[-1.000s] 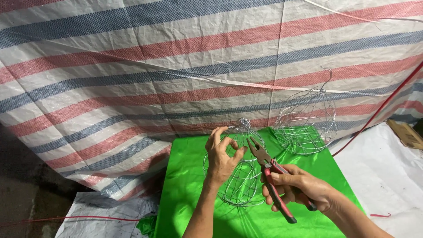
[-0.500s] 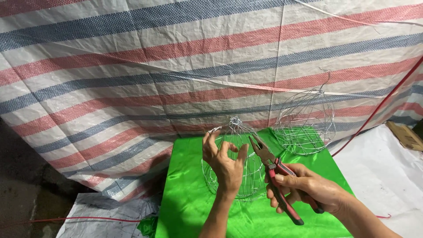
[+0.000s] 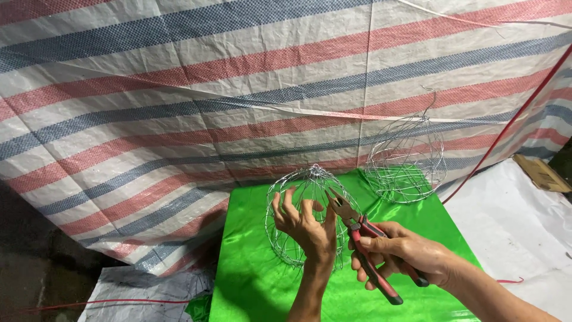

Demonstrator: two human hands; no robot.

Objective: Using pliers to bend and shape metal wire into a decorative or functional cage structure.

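Note:
My left hand (image 3: 308, 228) is raised upright against a round wire frame (image 3: 292, 189) that stands on the green cloth (image 3: 256, 280); its fingers press on the frame's wires. My right hand (image 3: 405, 250) grips pliers with red and black handles (image 3: 369, 253). The plier jaws point up and left at the frame's right side, close to my left fingertips. Farther back on the cloth, to the right, stands a second wire frame (image 3: 406, 156) with a hook at its top.
A red, blue and white striped tarp (image 3: 179, 107) hangs behind as a backdrop. A red cord (image 3: 506, 128) runs diagonally at the right. White sheeting (image 3: 518, 226) lies to the right, with a cardboard piece (image 3: 539, 173) on it. Dark floor shows at the lower left.
My left hand has shifted from the frame's top to lie flat against its front. The frame now stands more upright. The pliers stay near its right side.

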